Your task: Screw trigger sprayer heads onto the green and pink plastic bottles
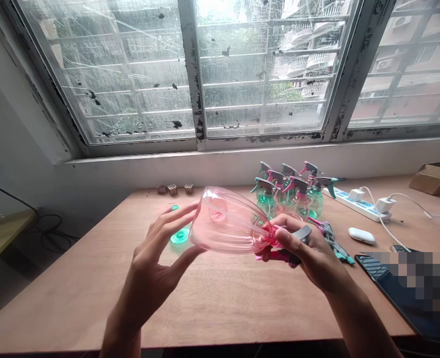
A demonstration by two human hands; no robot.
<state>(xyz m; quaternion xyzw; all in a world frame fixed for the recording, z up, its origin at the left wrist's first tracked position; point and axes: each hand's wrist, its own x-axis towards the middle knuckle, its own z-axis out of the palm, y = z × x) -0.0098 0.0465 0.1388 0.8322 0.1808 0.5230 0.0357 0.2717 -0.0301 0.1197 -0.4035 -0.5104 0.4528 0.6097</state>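
A clear pink spray bottle (229, 223) lies sideways in the air over the table, its base to the left and its neck to the right. My left hand (160, 248) holds the base between thumb and fingers. Around the neck and the grey-and-pink spray head (292, 248) my right hand (305, 248) is closed, hiding part of the join. Behind the bottle's base, a green clear bottle (180, 235) is partly hidden on the table.
Several assembled green and pink spray bottles (266, 204) stand at the back. Loose spray heads (333, 241) lie right of my right hand. Further right are a power strip (357, 204), a white case (361, 235), a dark tablet (398, 293) and a cardboard box (434, 178). Small brown cubes (172, 190) sit near the wall.
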